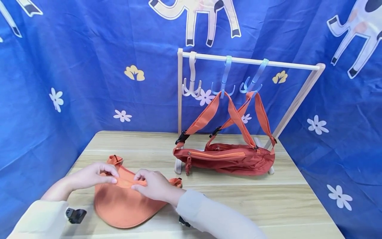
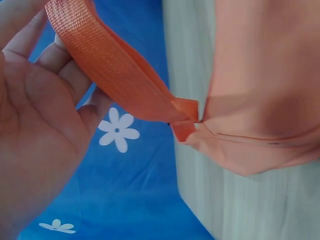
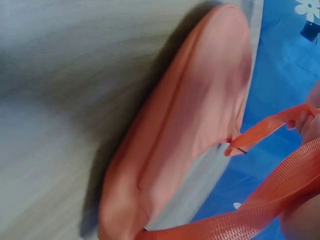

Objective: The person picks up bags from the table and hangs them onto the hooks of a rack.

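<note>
An orange shoulder bag (image 1: 125, 205) lies at the front left of the table, its rounded side toward the near edge. Both hands hold its orange strap (image 1: 126, 182) above it. At the strap's left part, the left hand (image 1: 99, 174) pinches the webbing between thumb and fingers; the left wrist view shows that webbing (image 2: 115, 75) lying along the fingers. A short distance to the right, the right hand (image 1: 155, 186) pinches the same strap. From the right wrist, the bag (image 3: 200, 100) looks slim and rounded, with strap leading off to the right.
Behind, to the right, a rack (image 1: 250, 61) carries a white hook (image 1: 192, 73) and two blue hooks (image 1: 225, 74). Dark red bags (image 1: 232, 162) hang there by orange straps. A blue patterned curtain (image 1: 89, 66) surrounds the wooden table (image 1: 238, 199).
</note>
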Motion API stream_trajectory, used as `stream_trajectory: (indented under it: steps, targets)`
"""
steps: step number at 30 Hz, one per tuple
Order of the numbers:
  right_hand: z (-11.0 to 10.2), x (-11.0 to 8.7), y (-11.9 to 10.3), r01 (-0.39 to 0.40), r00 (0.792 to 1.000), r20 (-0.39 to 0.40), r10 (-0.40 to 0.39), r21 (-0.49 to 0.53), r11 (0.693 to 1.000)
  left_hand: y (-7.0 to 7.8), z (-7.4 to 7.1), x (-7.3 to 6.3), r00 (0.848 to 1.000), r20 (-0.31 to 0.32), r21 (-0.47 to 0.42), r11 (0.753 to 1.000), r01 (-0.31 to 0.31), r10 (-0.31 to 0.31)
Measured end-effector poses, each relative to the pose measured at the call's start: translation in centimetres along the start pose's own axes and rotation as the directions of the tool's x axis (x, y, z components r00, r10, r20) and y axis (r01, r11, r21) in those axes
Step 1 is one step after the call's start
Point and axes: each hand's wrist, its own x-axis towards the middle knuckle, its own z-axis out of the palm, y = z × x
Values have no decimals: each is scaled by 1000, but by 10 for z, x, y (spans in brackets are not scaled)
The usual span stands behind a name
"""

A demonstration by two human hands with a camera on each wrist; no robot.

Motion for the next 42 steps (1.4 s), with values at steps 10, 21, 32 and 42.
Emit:
stream_trajectory:
  steps: [10, 21, 32, 42]
  targets:
    - [-16, -4, -14, -52, 999, -10, 53, 55, 997, 17, -10, 6, 1000, 12, -35, 999, 19, -19]
    - [-35, -11, -25, -61, 992, -97, 77, 158, 986, 44, -28, 24, 997, 61, -42, 998, -49, 51]
    - [-74, -14, -26, -37, 975, -206, 85, 224, 974, 75, -42, 53, 987, 148, -149, 985, 89, -67]
    - [-114, -18, -19, -28, 961, -261, 91, 234, 972, 97, -47, 89, 993, 107, -4, 999, 53, -52]
